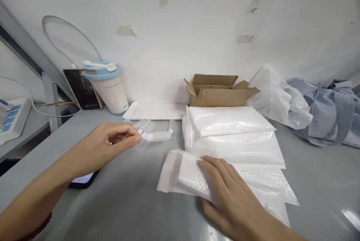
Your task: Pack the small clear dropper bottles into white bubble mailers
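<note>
My left hand (118,141) pinches the end of a small translucent plastic tube (159,136) between thumb and fingertips, above the grey table. Just behind it are several similar clear tubes (146,125), partly overlapped by it. One more small tube (171,125) stands out to the right. Under my right hand (225,188) is a white bubble mailer (194,171), gripped with the thumb below and the fingers on top. Its flap end points left and it looks filled. More white bubble mailers (236,147) lie in an overlapping stack behind that hand.
A flat white packet (157,111) lies along the wall, beside an open cardboard box (222,96). At left are a lidded cup (108,91), a leaning phone (83,91) and a power strip (15,119). Another lit phone (83,181) sits below my left forearm. A plastic bag (281,98) and grey bag (332,110) lie right.
</note>
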The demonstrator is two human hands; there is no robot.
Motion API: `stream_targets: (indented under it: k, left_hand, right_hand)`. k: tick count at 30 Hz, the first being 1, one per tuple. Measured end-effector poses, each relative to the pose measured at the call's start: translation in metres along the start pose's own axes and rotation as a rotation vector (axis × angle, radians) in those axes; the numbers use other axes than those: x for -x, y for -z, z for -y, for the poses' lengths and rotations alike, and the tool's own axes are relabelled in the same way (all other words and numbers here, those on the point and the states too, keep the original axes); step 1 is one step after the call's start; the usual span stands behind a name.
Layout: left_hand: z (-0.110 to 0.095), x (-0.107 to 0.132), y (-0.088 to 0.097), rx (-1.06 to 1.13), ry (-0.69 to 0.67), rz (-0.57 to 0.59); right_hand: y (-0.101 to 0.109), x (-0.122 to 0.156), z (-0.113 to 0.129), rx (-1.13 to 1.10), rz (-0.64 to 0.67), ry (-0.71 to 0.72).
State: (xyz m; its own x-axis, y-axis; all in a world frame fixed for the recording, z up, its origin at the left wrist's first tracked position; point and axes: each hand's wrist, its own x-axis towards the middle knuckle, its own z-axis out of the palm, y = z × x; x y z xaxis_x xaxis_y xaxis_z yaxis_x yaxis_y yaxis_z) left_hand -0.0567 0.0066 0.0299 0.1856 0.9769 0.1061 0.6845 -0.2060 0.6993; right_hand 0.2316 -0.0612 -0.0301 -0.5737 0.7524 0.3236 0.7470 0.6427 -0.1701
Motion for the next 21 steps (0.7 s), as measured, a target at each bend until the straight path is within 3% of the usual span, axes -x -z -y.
stream_targets:
  k: [2,4,7,10,13,15,18,21]
  left_hand:
    - [-0.005,0.000,0.012,-0.060,0.000,0.203]
    - [-0.007,-0.001,0.010,-0.091,-0.033,0.355]
    - [-0.007,-0.001,-0.016,-0.039,-0.121,0.540]
    - [-0.007,0.004,-0.056,0.072,-0.159,0.606]
    - [-0.011,0.014,-0.085,0.050,-0.283,0.557]
    - [-0.014,0.018,-0.089,0.009,-0.362,0.530]
    - [-0.013,0.014,-0.075,-0.009,-0.307,0.491]
    - [-0.001,0.001,-0.058,-0.084,-0.192,0.213]
  right_hand:
    - [-0.001,0.001,-0.001,-0.012,0.016,-0.009]
    - [-0.002,0.001,-0.001,-0.021,0.017,-0.012]
    - [-0.002,0.002,0.000,-0.028,0.001,0.001]
    - [-0.001,0.000,0.003,-0.066,0.001,0.025]
    - [0.000,-0.001,0.006,-0.123,0.029,0.030]
    - [0.002,-0.002,0.008,-0.148,0.039,0.023]
    - [0.005,-0.002,0.009,-0.149,0.041,0.002]
    - [0.006,-0.001,0.009,-0.118,0.029,-0.012]
